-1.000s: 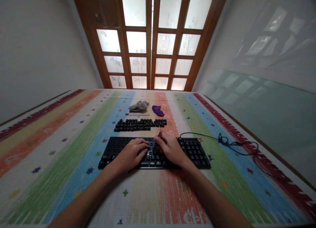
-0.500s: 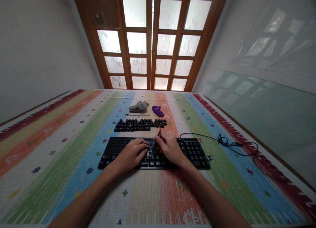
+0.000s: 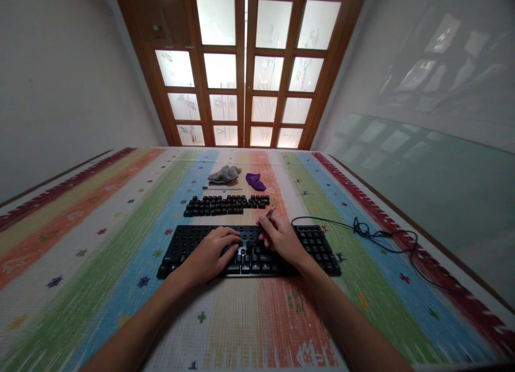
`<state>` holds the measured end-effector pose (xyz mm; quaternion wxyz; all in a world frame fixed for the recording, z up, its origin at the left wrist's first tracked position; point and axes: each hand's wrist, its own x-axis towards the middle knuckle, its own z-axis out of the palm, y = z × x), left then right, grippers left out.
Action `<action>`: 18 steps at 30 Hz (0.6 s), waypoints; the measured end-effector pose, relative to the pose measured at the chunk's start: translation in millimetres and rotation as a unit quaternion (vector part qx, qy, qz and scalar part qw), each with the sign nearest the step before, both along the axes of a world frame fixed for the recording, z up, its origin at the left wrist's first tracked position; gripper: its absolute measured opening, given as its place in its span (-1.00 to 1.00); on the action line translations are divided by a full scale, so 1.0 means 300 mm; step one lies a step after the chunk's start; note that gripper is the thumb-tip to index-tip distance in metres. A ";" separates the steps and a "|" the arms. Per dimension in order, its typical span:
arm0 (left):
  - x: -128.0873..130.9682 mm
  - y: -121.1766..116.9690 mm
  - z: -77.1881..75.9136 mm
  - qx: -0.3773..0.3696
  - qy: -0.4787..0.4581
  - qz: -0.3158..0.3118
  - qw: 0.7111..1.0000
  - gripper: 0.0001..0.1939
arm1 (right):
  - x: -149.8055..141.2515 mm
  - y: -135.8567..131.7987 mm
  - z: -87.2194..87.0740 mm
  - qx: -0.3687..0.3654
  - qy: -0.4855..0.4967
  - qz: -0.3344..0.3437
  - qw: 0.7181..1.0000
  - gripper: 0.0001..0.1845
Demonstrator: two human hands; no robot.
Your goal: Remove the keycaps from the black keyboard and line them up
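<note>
A black keyboard (image 3: pixel 317 248) lies across the striped cloth in front of me. On its left half many caps are off and small key stems show; the right block and part of the bottom rows carry caps. My left hand (image 3: pixel 215 251) rests on the keyboard's middle-left, fingers stretched out and lying on it. My right hand (image 3: pixel 281 238) is closed in a pinch around a slim dark tool (image 3: pixel 270 213), whose kind I cannot make out. The tool tilts, its lower end at the keys right of my left fingertips. Loose keycaps (image 3: pixel 221 204) sit in rows just behind the keyboard.
Behind the keycaps lie a thin stick (image 3: pixel 223 188), a grey cloth (image 3: pixel 225 174) and a purple cloth (image 3: pixel 255 181). The keyboard's black cable (image 3: pixel 372 232) loops over the right side of the tablecloth (image 3: pixel 241 318). Walls flank the table; paned doors (image 3: pixel 245 66) stand beyond.
My right hand has turned slightly and shifted right, so the tool leans more to the right and its lower end shows. The left hand stays on the keyboard. The view has shifted slightly.
</note>
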<state>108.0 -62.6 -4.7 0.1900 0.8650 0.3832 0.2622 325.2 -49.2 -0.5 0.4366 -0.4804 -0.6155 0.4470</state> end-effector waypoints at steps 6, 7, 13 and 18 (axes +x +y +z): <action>0.004 -0.015 0.027 -0.065 -0.084 0.018 0.994 -0.61 | -0.007 -0.023 0.022 0.001 0.052 0.032 0.998 -0.44; 0.005 -0.017 0.028 -0.085 -0.102 0.014 0.991 -0.55 | -0.009 -0.028 0.026 0.002 0.059 0.037 0.998 -0.44; 0.024 -0.023 0.023 -0.230 -0.217 -0.005 0.949 -0.44 | -0.017 -0.048 0.046 0.017 0.075 0.065 0.995 -0.46; 0.030 -0.019 0.025 -0.283 -0.293 -0.008 0.913 -0.43 | -0.015 -0.053 0.047 0.001 0.101 0.084 0.991 -0.45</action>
